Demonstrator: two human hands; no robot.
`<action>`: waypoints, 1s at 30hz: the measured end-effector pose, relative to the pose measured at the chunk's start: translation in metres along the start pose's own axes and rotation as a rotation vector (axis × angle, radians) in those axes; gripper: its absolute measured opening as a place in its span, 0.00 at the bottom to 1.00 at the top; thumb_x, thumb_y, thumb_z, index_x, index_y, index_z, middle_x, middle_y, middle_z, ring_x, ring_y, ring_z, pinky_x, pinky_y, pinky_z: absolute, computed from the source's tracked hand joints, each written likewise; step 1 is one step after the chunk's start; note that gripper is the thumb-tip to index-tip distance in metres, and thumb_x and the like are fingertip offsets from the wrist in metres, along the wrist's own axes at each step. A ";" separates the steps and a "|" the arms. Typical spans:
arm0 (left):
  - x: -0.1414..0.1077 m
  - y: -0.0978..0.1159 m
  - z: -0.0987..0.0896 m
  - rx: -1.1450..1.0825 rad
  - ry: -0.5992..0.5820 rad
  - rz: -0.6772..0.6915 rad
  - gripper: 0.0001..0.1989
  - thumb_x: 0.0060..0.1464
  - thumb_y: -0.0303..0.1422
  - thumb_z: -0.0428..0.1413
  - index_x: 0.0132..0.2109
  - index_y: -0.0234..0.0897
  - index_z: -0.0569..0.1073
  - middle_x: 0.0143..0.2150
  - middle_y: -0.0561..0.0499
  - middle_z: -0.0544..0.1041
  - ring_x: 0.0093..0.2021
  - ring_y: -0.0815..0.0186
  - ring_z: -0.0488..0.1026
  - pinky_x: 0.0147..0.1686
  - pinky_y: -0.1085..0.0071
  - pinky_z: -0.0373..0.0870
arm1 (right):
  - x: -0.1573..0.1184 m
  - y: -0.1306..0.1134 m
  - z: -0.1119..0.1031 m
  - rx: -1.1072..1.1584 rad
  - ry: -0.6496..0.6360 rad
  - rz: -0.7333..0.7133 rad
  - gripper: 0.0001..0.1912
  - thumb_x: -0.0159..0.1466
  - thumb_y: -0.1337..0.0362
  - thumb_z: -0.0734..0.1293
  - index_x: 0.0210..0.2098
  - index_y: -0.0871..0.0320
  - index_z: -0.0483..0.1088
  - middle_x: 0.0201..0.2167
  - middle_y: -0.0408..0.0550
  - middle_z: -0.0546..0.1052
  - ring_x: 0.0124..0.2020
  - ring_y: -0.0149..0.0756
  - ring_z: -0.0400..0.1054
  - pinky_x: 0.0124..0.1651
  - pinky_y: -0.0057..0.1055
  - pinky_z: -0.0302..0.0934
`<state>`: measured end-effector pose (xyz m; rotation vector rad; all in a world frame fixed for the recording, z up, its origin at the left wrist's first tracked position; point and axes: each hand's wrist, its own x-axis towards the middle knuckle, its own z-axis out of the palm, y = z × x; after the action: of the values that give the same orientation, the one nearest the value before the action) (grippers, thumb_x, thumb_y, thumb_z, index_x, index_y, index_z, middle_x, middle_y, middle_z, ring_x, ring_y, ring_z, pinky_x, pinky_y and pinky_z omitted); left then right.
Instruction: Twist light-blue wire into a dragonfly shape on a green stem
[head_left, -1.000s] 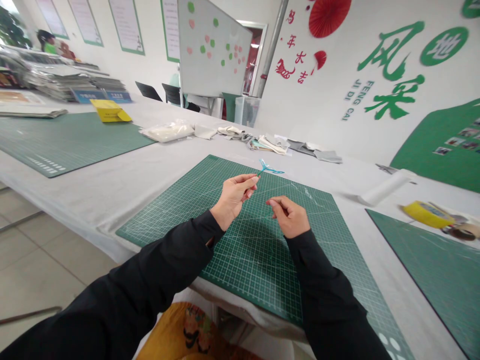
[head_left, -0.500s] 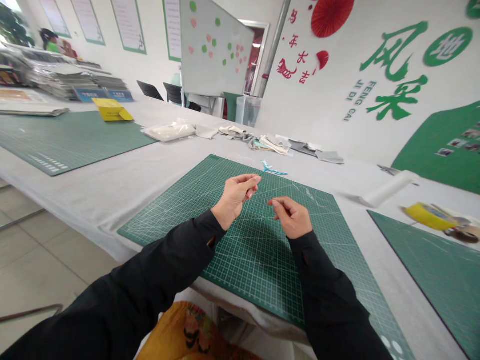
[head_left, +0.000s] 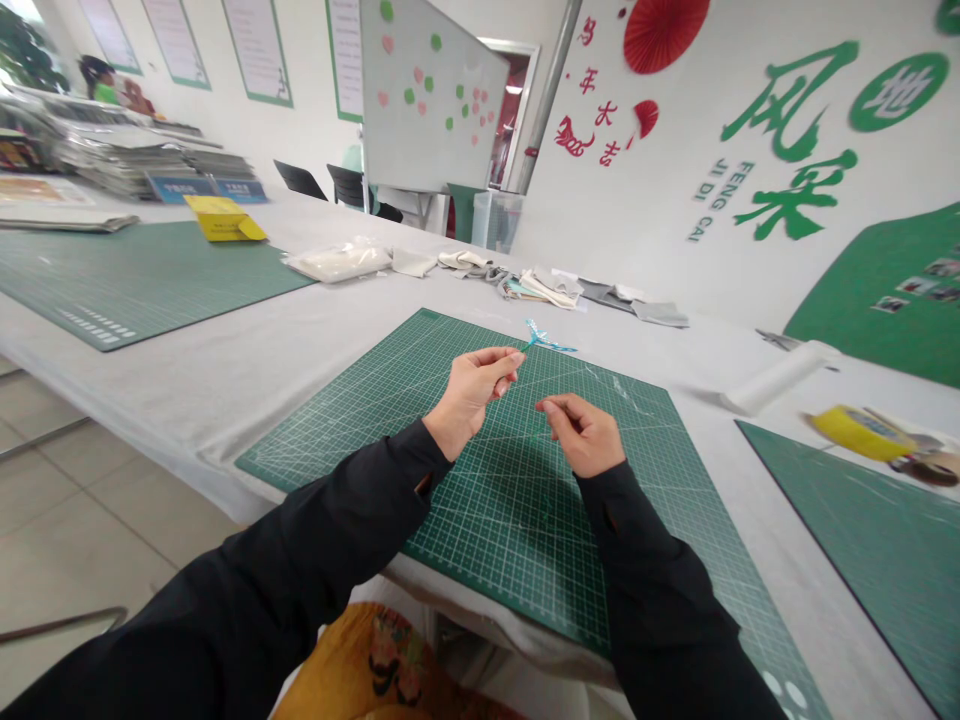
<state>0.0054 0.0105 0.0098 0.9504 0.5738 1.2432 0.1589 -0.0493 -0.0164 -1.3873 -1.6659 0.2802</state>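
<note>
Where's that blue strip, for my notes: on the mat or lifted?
Lifted: the left hand pinches its end, holding the blue strip above the green cutting mat.

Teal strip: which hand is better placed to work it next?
Left, likely: the left hand pinches the teal strip; the right hand sits apart from it, over the green cutting mat.

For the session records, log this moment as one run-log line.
left hand: pinches teal strip | right hand: fingers curled, hold unclear | under both: green cutting mat
</note>
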 end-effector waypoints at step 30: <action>0.000 0.001 0.001 -0.011 0.045 -0.012 0.03 0.46 0.24 0.58 0.32 0.28 0.74 0.21 0.54 0.68 0.16 0.81 0.58 0.15 0.80 0.46 | 0.000 0.002 0.001 -0.049 -0.004 -0.059 0.14 0.63 0.58 0.60 0.31 0.59 0.74 0.22 0.43 0.73 0.20 0.29 0.64 0.26 0.27 0.57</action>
<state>0.0058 0.0100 0.0108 0.9102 0.6064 1.2590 0.1595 -0.0480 -0.0189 -1.3720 -1.7241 0.2105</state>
